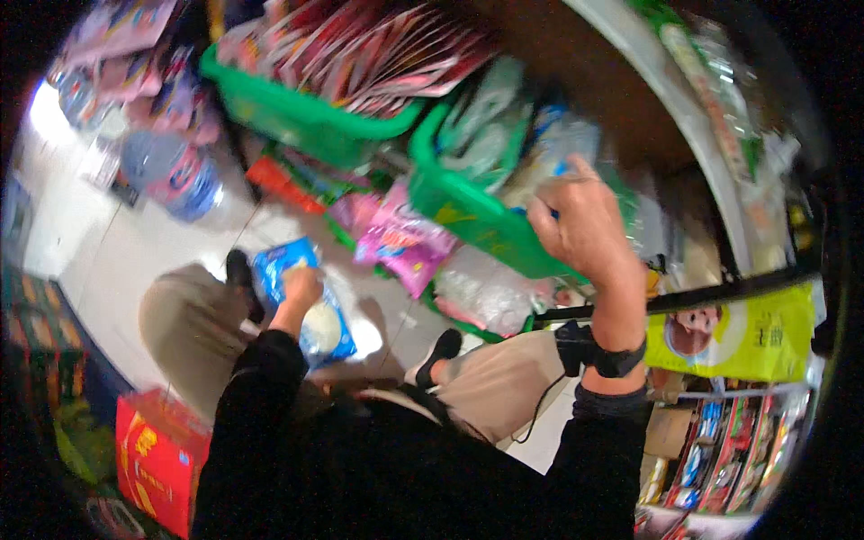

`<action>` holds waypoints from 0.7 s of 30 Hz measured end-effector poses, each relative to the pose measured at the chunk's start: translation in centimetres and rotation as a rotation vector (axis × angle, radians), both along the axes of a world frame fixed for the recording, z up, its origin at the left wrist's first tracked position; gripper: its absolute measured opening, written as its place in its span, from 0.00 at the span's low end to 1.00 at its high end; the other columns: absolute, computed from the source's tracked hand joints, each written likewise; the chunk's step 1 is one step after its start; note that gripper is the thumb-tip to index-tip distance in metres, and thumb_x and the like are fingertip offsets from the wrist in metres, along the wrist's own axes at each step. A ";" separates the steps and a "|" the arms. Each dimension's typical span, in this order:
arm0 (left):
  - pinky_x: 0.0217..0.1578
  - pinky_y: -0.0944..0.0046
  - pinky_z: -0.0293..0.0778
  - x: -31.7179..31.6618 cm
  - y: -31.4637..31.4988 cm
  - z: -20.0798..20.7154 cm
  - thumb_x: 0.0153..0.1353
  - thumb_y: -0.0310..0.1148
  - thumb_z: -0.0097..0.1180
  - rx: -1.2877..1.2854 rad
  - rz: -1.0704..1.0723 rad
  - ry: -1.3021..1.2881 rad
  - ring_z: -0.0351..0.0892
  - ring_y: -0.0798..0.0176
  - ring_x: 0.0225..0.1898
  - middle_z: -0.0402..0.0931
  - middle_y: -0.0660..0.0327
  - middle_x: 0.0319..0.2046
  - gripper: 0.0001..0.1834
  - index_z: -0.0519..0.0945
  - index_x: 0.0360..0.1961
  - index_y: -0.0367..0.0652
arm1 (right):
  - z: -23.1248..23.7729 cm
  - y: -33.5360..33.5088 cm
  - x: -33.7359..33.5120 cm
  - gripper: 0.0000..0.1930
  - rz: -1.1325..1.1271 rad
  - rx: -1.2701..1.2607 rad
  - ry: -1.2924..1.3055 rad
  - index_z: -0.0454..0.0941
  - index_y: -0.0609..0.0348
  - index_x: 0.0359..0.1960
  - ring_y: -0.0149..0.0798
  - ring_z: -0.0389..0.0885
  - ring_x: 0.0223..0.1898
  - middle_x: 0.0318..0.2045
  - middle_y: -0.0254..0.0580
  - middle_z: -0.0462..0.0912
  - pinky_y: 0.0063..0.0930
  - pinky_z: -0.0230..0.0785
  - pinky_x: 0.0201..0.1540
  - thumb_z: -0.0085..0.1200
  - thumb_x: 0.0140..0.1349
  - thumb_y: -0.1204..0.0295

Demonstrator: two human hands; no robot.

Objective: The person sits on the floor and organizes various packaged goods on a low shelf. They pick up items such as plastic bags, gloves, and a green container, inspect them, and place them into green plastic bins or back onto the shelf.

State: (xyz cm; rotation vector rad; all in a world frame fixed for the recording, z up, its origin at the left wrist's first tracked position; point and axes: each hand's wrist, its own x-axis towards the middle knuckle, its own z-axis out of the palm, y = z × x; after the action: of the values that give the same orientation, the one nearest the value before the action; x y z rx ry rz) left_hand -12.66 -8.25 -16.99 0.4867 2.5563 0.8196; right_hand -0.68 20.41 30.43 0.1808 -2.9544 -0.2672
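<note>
My left hand (pixel 303 286) is closed on the upper part of a blue plastic bag (pixel 335 346) with pale contents, held low between my knees above the floor. Over the right end of the smaller green basket (pixel 481 227) is my right hand (pixel 580 216), its fingers bent and the index finger partly raised. Bits of blue show at its fingers, beside clear and blue plastic packages (pixel 562 135) in that basket. What the right fingers pinch is blurred.
A larger green basket (pixel 297 121) holds many pink-red packets. A pink-purple bag (pixel 405 236) and clear plastic packages (pixel 490 292) lie before the baskets. Bottles in wrap (pixel 171 175) stand left, a red box (pixel 157 459) lower left. A shelf edge (pixel 675 99) curves above right.
</note>
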 end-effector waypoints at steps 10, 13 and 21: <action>0.40 0.54 0.77 -1.8 -13.3 -14.9 0.52 0.40 0.64 -0.624 0.436 -0.532 0.83 0.55 0.39 0.83 0.57 0.38 0.15 0.86 0.36 0.41 | -2.6 -0.1 2.6 0.12 0.003 -0.251 0.078 0.79 0.68 0.36 0.51 0.76 0.37 0.33 0.52 0.80 0.39 0.67 0.47 0.48 0.65 0.70; 0.40 0.54 0.76 -0.1 -9.6 -15.0 0.54 0.33 0.60 -1.019 -0.267 -0.230 0.81 0.55 0.43 0.81 0.55 0.43 0.12 0.85 0.40 0.44 | -6.1 1.3 4.2 0.15 -0.004 -0.190 0.275 0.79 0.69 0.35 0.51 0.76 0.37 0.35 0.51 0.81 0.41 0.66 0.47 0.45 0.68 0.68; 0.52 0.50 0.72 5.9 -8.4 -22.2 0.44 0.37 0.63 -0.232 1.116 -0.172 0.75 0.44 0.52 0.72 0.44 0.55 0.31 0.75 0.50 0.35 | -6.1 1.5 3.5 0.19 0.016 -0.100 0.282 0.79 0.70 0.38 0.52 0.78 0.40 0.36 0.51 0.82 0.49 0.65 0.55 0.40 0.71 0.66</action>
State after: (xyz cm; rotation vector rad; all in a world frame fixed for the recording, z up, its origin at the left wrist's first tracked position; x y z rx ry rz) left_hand -6.75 -16.65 -39.16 -1.1283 2.5751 0.7882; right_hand 2.85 21.87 24.31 0.1405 -2.6774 -0.1304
